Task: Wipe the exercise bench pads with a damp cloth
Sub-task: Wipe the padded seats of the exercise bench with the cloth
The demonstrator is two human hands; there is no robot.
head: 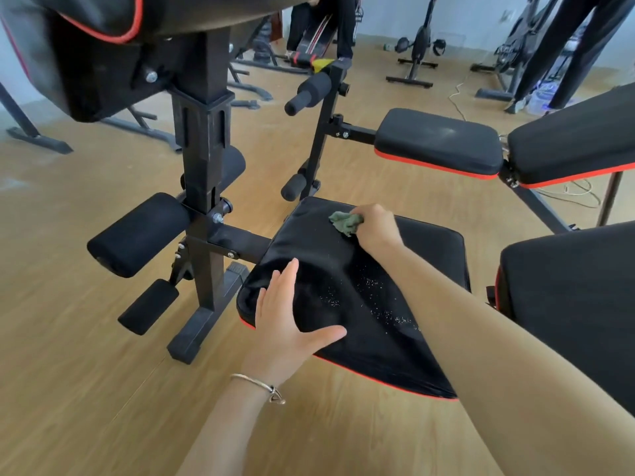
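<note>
A black seat pad (429, 255) with red trim lies in the middle of the view, speckled with small white droplets near its centre. My right hand (376, 230) grips a crumpled green cloth (345, 223) and holds it against the pad's far edge. My left hand (292, 321) rests flat on the pad's near left corner, fingers straight and thumb spread. A black back pad (570, 297) adjoins the seat on the right.
The bench's black upright post (202, 187) with foam rollers (137, 235) stands left of the seat. A second bench (436, 142) with red-trimmed pads sits behind. A large pad (103, 29) hangs overhead at top left. More gym machines and a person's legs (567, 53) stand at the back.
</note>
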